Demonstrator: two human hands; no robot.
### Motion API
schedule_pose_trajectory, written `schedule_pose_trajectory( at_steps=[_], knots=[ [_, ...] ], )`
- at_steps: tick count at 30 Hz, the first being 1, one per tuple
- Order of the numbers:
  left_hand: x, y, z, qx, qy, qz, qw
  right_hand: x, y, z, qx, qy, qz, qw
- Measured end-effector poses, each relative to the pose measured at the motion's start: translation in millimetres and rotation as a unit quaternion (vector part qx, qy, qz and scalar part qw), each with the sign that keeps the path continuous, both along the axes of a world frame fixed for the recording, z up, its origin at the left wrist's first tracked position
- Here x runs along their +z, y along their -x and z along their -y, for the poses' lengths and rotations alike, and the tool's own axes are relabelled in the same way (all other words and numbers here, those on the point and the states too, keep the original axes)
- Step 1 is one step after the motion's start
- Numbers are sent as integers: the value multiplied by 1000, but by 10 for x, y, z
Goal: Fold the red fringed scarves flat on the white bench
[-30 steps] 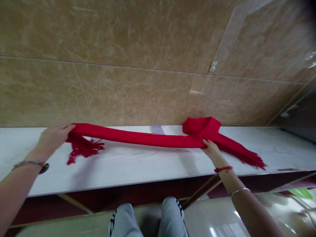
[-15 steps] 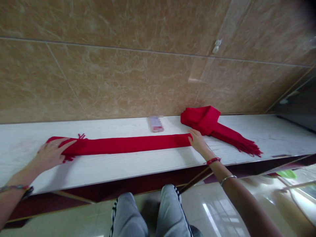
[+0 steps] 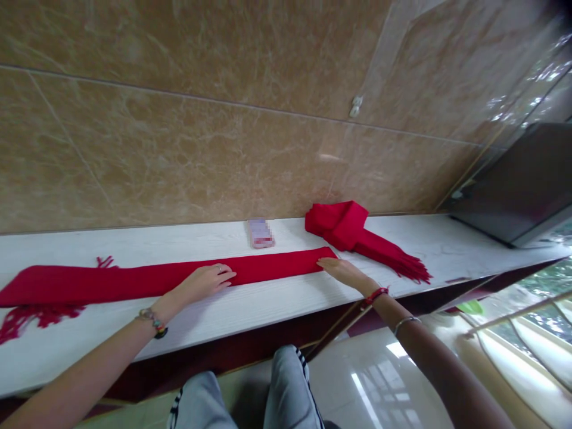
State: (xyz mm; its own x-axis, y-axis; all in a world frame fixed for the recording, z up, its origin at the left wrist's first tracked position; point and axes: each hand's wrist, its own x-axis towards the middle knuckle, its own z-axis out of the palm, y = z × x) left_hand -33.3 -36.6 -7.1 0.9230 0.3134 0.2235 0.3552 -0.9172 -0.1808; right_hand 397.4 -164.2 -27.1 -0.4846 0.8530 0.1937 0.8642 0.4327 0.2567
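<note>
A long red scarf (image 3: 147, 282) lies folded in a flat strip along the white counter, with fringe sticking out on both sides of its left part. My left hand (image 3: 205, 281) rests on the middle of the strip, fingers stretched out over the cloth. At the scarf's right end, my right hand (image 3: 344, 273) lies with its fingers extended on the corner. Just beyond that end sits a second red scarf (image 3: 338, 223), bundled, its fringed tail pointing right.
The white counter (image 3: 232, 307) runs along a brown marbled tile wall (image 3: 179, 161). A small pale packet (image 3: 260, 233), partly blurred, lies near the wall. A dark grey box-shaped appliance (image 3: 518, 185) stands at the right end. A socket-like white fitting (image 3: 356, 106) is on the wall.
My left hand has moved right, from the scarf's left end to its middle. My right hand stays at the right end. The view has turned to the right.
</note>
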Motion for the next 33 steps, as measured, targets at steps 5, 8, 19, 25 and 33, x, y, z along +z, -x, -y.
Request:
schedule_pose_trajectory(
  at_steps=[5,8,19,25,33],
  knots=[
    [64,-186,54,-2,-32,-36,999,21,-119,21,-38,-2,30,999],
    [96,-217,46,16,-58,-36,998,31,-115,8,-60,-26,18,998],
    [-53,-94,37,8,-37,-16,999,-115,-138,106,-77,-128,2,989],
    [-11,-48,-7,15,-18,33,999,-129,-270,159,-113,-136,-6,984],
    [29,-114,33,21,74,-7,997,79,-140,179,-125,-57,-3,991]
  ],
)
